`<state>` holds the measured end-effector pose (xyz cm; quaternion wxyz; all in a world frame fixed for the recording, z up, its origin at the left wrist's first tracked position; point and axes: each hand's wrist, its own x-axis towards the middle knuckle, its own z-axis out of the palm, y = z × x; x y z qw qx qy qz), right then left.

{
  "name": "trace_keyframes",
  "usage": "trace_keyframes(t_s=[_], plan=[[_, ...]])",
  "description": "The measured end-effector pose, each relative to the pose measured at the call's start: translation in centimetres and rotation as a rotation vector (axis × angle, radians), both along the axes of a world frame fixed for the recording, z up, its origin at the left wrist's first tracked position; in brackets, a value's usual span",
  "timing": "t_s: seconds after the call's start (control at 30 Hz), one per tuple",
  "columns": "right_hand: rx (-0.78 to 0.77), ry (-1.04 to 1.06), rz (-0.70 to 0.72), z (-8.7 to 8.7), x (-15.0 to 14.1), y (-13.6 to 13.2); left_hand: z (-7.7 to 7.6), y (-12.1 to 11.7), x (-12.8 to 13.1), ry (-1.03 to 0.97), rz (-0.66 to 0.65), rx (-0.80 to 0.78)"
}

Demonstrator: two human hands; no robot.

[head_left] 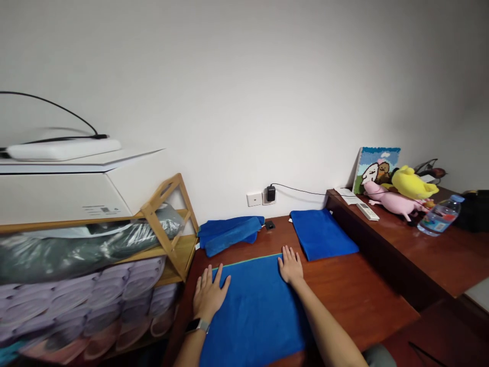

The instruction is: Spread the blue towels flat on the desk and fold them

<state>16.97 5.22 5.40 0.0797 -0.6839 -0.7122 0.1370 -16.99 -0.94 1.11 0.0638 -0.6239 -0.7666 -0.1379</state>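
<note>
A blue towel is spread flat on the reddish-brown wooden table in front of me. My left hand lies with fingers spread on the towel's far left corner; a watch is on that wrist. At the far right corner, my right hand rests palm down with its fingers stretched out. Behind the spread towel, to the left, are crumpled blue towels against the wall. A folded blue towel lies flat at the back right, beyond my right hand.
A wooden rack with lilac slippers and a plastic-wrapped bundle stands left, a white box on top. A charger sits in the wall socket. On the raised right surface are plush toys, a remote and a water bottle.
</note>
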Motion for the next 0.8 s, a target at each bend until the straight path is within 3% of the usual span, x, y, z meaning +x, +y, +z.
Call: trace_keyframes(t_s=[0.1,0.2,0.3,0.4,0.47,0.57,0.7,0.8], plan=[[0.003,-0.006,-0.016,1.2,-0.7,-0.6,1.6,-0.4,1.5,0.011,0.002,-0.046],[0.164,0.032,0.011,2.2,-3.8,-2.4,2.7,-1.4,4.1,0.014,-0.157,0.026],[0.289,0.128,0.192,2.1,-8.6,-4.9,2.4,-2.7,7.0,0.005,-0.332,0.059],[0.202,0.154,0.344,0.8,-11.1,-7.0,1.1,-4.0,7.9,0.000,-0.311,-0.011],[0.139,0.120,0.331,-0.2,-9.9,-7.5,0.3,-4.8,6.9,-0.004,-0.223,-0.023],[0.094,0.041,0.212,-0.6,-4.8,-7.1,-0.3,-5.9,3.9,0.012,-0.122,-0.008],[0.022,-0.017,0.093,0.9,1.6,-6.1,0.1,-7.1,0.7,0.004,-0.117,0.000],[0.043,-0.009,0.073,2.3,1.4,-7.0,0.9,-8.3,0.9,-0.014,-0.171,0.059]])
